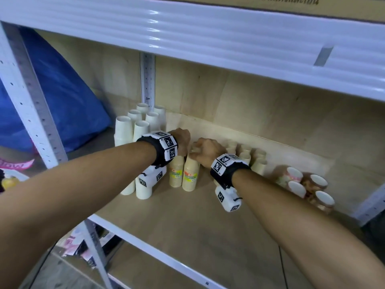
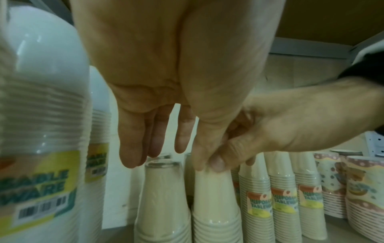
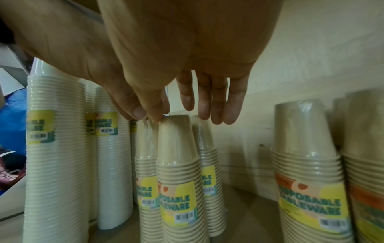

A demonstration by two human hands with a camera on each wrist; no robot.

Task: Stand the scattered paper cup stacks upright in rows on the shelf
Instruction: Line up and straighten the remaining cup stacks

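Observation:
Two beige wrapped cup stacks (image 1: 177, 174) (image 1: 190, 176) stand upright side by side at the middle of the wooden shelf (image 1: 187, 230). Both hands hover over their tops. My right hand (image 1: 203, 150) pinches the top of one beige stack (image 3: 176, 148) between thumb and forefinger (image 3: 160, 115), while its other fingers hang straight. My left hand (image 1: 182, 141) hangs with straight fingers (image 2: 133, 148). Its thumb tip touches the top of the same stack (image 2: 214, 197), right beside the right thumb.
Tall white cup stacks (image 1: 133, 126) stand at the back left, with two more (image 1: 143, 190) under my left wrist. A group of beige stacks (image 1: 250, 157) stands behind my right wrist and patterned stacks (image 1: 302, 184) further right. The upper shelf (image 1: 208, 38) hangs overhead; a blue bag (image 1: 62, 101) lies left.

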